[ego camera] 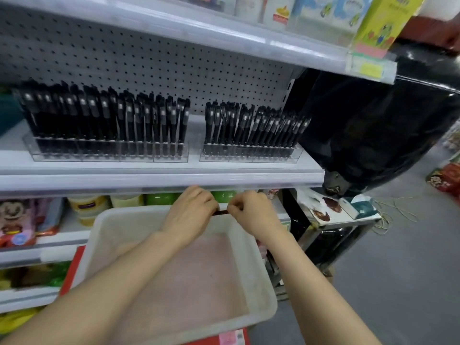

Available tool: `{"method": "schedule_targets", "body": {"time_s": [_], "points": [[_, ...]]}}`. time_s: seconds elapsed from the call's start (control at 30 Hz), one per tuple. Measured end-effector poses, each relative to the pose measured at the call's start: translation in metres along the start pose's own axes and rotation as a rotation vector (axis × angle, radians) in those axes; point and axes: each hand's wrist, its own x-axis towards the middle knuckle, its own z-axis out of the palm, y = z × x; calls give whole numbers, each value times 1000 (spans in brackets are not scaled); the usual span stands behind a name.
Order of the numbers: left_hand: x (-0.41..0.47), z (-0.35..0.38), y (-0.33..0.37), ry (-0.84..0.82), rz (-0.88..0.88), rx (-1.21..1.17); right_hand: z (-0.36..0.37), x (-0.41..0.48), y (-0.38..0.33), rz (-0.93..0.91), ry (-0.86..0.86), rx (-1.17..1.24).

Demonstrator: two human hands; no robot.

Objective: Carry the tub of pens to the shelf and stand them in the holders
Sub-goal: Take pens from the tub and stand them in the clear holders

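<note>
The left grip (191, 210) and right grip (251, 212) each pinch one end of a dark pen (220, 212) with curled fingers. They hold it over the tub (251, 265) at its far rim, just below the shelf (161, 180) front edge. The tub's visible floor is bare, so this is probably the last pen. Next it must be raised and stood upright in a holder (249, 155). Fingers hide the pen's ends, and free slots are hard to make out.

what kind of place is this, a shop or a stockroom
Most likely a shop aisle: a pegboard-backed shelf with a label rail, clear holders packed with identical black pens, and packaged goods on the shelf above.
</note>
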Motion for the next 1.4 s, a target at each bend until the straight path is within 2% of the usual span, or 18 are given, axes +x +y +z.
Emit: {"method": "schedule_targets", "body": {"time_s": [0.17,0.4,0.5,0.67,0.87,1.07,1.17,1.4], "points": [[29,12,13,25,-72,-26,-18,12,17,59,312,344],[71,10,27,90,-93,-35,-43,37,53,119,574,808],[100,2,23,108,-122,54,-71,54,75,88,703,801],[130,9,12,90,-168,172,-122,92,116,55,848,576],[133,21,10,90,-204,206,-146,134,151,1,841,353],[135,22,10,109,-223,204,-128,155,161,16,578,199],[136,23,11,112,-231,200,-114,156,165,57,479,164],[135,25,12,122,-242,206,-107,154,172,54,446,209]]}}
